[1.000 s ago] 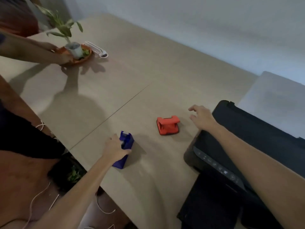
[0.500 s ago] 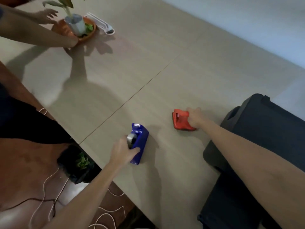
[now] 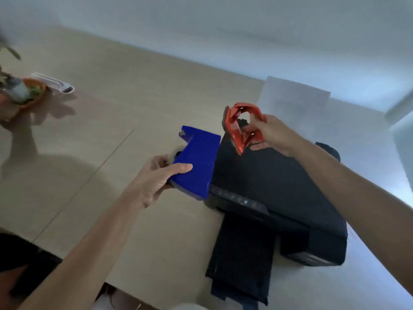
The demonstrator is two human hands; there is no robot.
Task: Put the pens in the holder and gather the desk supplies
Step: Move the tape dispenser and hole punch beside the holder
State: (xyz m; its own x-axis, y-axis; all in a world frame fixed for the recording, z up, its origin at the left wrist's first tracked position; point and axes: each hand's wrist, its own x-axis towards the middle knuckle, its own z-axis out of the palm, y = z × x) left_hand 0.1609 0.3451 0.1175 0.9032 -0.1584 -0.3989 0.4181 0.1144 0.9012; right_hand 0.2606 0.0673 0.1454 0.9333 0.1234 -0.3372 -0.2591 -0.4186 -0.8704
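Note:
My left hand [image 3: 154, 177] grips a blue tape dispenser [image 3: 197, 159] and holds it lifted above the light wooden table [image 3: 116, 121], its base turned toward the camera. My right hand [image 3: 271, 133] holds a red hole punch [image 3: 239, 126] in the air, tilted on its side, above the black printer [image 3: 274, 193]. The two items hang close together, the dispenser to the left of the punch. No pens or pen holder are in view.
The black printer with its output tray [image 3: 241, 260] fills the table's right part. At the far left stand a potted plant in an orange saucer [image 3: 26, 92] and a white object [image 3: 55, 85] beside it. A pale wall [image 3: 223, 30] runs behind the table.
Both hands have lifted their items off the table and carried them right, toward the printer. The view has swung right and the other person's arms are out of sight.

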